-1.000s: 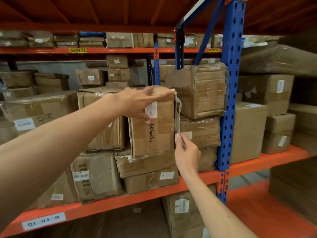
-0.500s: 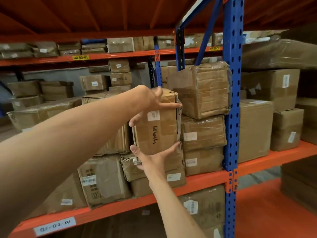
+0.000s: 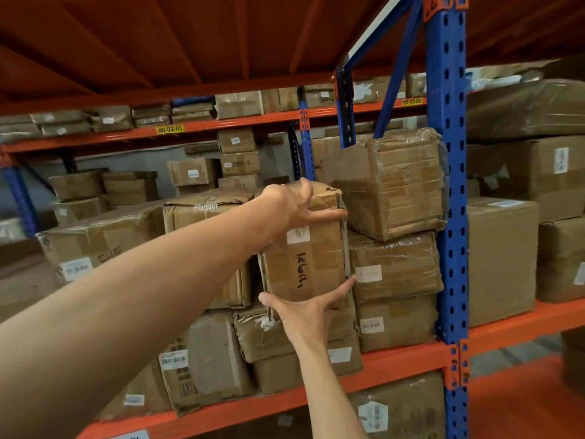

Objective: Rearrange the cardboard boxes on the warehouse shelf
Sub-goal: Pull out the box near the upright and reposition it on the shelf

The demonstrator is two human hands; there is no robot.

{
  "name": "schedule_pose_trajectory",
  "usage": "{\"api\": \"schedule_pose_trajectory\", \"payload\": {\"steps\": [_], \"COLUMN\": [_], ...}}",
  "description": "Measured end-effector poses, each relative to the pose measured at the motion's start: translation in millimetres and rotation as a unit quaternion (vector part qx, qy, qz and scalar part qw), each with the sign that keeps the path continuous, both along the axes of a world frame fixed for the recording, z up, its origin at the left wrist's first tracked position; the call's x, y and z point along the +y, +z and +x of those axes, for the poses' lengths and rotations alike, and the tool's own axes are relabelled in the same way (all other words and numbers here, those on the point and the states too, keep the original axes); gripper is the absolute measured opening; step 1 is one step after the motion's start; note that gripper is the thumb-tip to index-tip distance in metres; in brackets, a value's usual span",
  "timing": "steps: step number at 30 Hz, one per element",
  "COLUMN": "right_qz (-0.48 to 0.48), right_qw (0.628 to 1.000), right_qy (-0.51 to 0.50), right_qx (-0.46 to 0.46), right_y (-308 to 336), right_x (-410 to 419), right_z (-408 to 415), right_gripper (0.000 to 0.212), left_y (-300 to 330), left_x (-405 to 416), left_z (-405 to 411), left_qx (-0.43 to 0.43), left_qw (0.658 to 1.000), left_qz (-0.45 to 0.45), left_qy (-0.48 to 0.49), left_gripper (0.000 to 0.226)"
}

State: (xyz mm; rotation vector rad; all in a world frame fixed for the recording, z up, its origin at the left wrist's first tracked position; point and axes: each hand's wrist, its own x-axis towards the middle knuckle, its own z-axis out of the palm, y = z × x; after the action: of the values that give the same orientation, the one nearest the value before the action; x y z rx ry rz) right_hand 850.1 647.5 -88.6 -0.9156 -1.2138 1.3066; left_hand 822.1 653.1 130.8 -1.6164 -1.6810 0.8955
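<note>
Warehouse racking with orange beams (image 3: 389,359) and a blue upright (image 3: 448,217) carries stacked cardboard boxes. Left hand (image 3: 296,205) clamps the top of a small marked box (image 3: 305,258); right hand (image 3: 304,307) cups its underside. This box sits atop a crumpled carton (image 3: 262,334), beside a film-wrapped box (image 3: 394,264).

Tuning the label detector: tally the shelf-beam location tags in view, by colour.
Yellow tags: 2 (00-03-01, 00-03-02)
White tags: 1 (bottom-edge tag, partly cut off)
Total: 3
</note>
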Motion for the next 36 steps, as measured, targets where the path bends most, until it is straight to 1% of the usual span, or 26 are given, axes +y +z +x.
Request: {"api": "schedule_pose_trajectory", "payload": {"steps": [3,5,7,9,11,13,16,20,22,25,26,27,28,30,33,36], "right_qz": [0.005,0.007,0.016,0.036,0.067,0.113,0.198,0.273,0.3,0.352,0.362,0.368,0.372,0.368,0.359,0.357], "right_qw": [1.0,1.0,0.999,0.998,0.994,0.984,0.957,0.904,0.875,0.802,0.779,0.762,0.75,0.741,0.749,0.765], "right_qy": [-0.006,-0.014,-0.025,-0.037,-0.054,-0.07,-0.086,-0.091,-0.063,-0.028,-0.021,-0.016,-0.015,-0.019,-0.033,-0.024], "right_qx": [0.002,-0.003,-0.016,-0.035,-0.071,-0.12,-0.195,-0.315,-0.376,-0.482,-0.511,-0.532,-0.546,-0.561,-0.556,-0.535], "right_y": [-1.3,-1.5,-0.6,4.7,16.5,32.2,51.9,76.0,87.2,101.1,102.4,101.0,96.8,80.0,53.7,49.5], "right_x": [8.1,11.2,11.1,10.1,9.8,9.5,8.1,7.2,6.3,6.5,8.1,9.7,11.3,16.9,33.7,56.3], "right_z": [0.3,2.0,4.6,9.0,18.2,32.4,57.7,98.2,115.7,120.2,117.3,113.2,108.5,101.4,92.1,86.6], "right_gripper": [0.163,0.16,0.159,0.158,0.159,0.159,0.158,0.162,0.159,0.157,0.157,0.158,0.158,0.158,0.158,0.16], "left_y": [0.8,3.0,4.6,6.9,13.0,19.1,16.6,-8.9,-35.9,-93.8,-113.3,-130.3,-143.6,-162.1,-178.0,-180.0], "left_x": [4.4,4.6,1.1,-7.6,-23.7,-40.9,-60.9,-78.1,-86.0,-99.7,-102.9,-104.0,-102.8,-94.7,-78.7,-64.2], "left_z": [1.7,4.1,2.2,-7.9,-22.0,-35.9,-54.1,-65.8,-68.0,-72.9,-74.6,-76.2,-77.4,-79.4,-83.2,-88.4], "left_qx": [0.013,0.015,0.017,0.001,-0.05,-0.118,-0.201,-0.322,-0.401,-0.522,-0.552,-0.567,-0.571,-0.57,-0.557,-0.537], "left_qw": [1.0,0.999,0.999,0.999,0.997,0.987,0.966,0.917,0.877,0.797,0.773,0.756,0.747,0.745,0.76,0.773], "left_qz": [-0.005,-0.004,0.001,0.019,0.052,0.094,0.141,0.184,0.214,0.275,0.291,0.309,0.326,0.335,0.331,0.337], "left_qy": [-0.019,-0.03,-0.035,-0.036,-0.041,-0.058,-0.086,-0.147,-0.156,-0.13,-0.118,-0.106,-0.097,-0.086,-0.05,-0.026], "left_gripper": [0.155,0.151,0.154,0.161,0.164,0.165,0.165,0.159,0.155,0.153,0.153,0.152,0.152,0.152,0.151,0.15]}}
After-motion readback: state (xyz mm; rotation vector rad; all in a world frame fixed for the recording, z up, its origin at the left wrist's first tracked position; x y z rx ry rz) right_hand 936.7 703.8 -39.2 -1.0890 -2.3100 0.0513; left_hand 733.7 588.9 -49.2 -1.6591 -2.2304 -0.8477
